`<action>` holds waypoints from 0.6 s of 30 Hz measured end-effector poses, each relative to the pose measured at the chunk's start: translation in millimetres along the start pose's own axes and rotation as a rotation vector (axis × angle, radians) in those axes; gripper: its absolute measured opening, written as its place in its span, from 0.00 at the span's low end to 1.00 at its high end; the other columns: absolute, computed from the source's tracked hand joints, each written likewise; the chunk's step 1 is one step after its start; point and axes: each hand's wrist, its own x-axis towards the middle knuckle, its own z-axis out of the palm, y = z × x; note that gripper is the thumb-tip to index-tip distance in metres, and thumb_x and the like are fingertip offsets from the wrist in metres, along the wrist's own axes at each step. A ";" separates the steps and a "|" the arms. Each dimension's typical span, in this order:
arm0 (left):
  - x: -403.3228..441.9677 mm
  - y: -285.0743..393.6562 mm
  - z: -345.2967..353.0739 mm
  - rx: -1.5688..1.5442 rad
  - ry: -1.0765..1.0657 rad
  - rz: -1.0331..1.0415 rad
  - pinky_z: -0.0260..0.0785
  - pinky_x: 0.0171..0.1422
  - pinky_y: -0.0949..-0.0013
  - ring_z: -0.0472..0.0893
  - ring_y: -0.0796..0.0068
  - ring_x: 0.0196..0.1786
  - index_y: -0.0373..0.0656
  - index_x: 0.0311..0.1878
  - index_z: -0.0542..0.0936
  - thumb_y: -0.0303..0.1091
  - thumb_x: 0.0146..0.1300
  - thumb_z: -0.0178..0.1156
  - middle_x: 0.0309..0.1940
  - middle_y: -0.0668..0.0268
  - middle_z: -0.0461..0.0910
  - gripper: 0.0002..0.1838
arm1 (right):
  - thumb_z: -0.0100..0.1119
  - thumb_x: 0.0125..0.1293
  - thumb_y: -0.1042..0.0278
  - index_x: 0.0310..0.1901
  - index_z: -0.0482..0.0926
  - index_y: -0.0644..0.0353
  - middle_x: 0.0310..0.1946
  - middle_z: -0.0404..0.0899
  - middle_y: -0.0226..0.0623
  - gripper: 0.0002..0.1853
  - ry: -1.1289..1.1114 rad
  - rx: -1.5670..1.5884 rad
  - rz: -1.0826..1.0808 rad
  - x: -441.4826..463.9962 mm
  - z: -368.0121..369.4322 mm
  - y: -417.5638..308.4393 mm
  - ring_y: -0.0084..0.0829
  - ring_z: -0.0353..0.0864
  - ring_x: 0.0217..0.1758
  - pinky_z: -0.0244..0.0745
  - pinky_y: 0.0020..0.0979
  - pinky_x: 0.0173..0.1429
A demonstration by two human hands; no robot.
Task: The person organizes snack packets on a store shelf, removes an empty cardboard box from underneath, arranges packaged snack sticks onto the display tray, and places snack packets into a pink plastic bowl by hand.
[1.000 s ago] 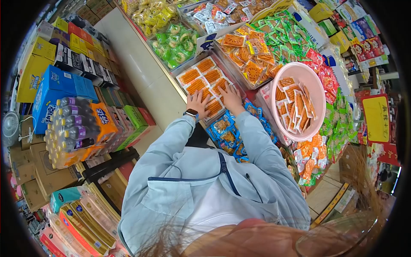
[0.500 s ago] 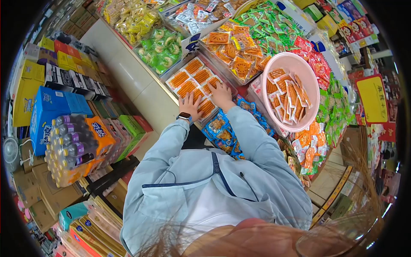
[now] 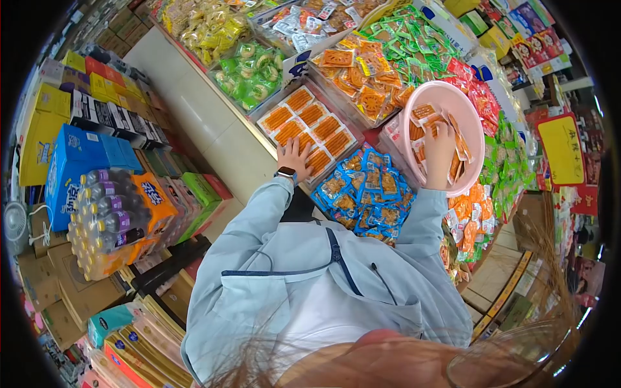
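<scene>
My left hand (image 3: 294,159) lies with its fingers spread on orange-brown snack-stick packets (image 3: 311,114), which sit in neat rows in a clear tray (image 3: 354,129). A dark smartwatch (image 3: 286,172) is on that wrist. To the right, my right hand (image 3: 440,150) reaches into a pink plastic basin (image 3: 475,123). Its fingers are curled round loose packets of the same kind (image 3: 424,111); which packets they hold is partly hidden by the hand. Blue snack packets (image 3: 372,194) lie between my two arms.
Lotus-root-shaped orange snacks (image 3: 372,100) and green packets (image 3: 249,81) fill neighbouring bins. Red packets (image 3: 475,90) lie behind the basin, orange-and-white ones (image 3: 470,213) in front. Shrink-wrapped bottles (image 3: 116,220) and a blue carton (image 3: 74,165) stand at left beyond the tiled aisle (image 3: 194,97).
My right hand has left the rows in the tray and moved right into the pink basin. My left hand stays on the tray's packets, shifted slightly.
</scene>
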 end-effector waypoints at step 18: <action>0.1 -4.2 9.0 -0.024 0.044 0.013 0.34 0.72 0.39 0.47 0.53 0.75 0.58 0.72 0.56 0.63 0.55 0.54 0.73 0.54 0.47 0.43 | 0.52 0.60 0.77 0.58 0.72 0.52 0.46 0.80 0.47 0.23 0.111 0.387 -0.041 -37.3 -58.8 -34.3 0.41 0.82 0.46 0.74 0.39 0.47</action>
